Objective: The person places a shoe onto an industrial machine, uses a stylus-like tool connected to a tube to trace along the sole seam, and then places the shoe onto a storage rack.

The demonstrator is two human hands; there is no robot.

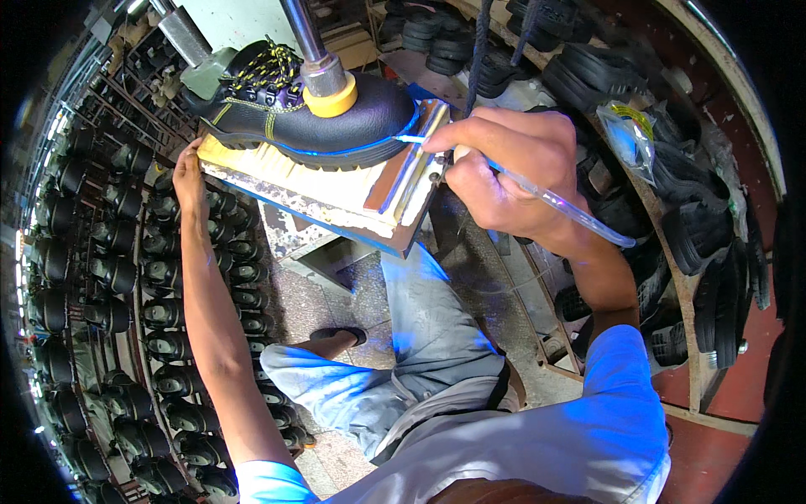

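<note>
A black work shoe (336, 118) with yellow-and-black laces (267, 76) lies on a worn press platform (294, 186), its toe to the right. From above, a metal ram with a yellow pad (332, 99) bears on the shoe's upper. Blue light glows along the seam above the sole. My right hand (516, 168) is closed round a slim brush (579, 216) with a clear bluish handle; its pale tip touches or nearly touches the seam at the toe. Near the heel, my left hand (190, 178) rests at the platform's left edge, fingers partly hidden behind it.
Racks of black shoes (109, 269) fill the left side. Loose black soles (697, 227) and a clear plastic bag (628, 139) lie on a shelf at right. A dark rope (479, 55) hangs just beyond my right hand. A second metal ram (186, 38) stands over the heel.
</note>
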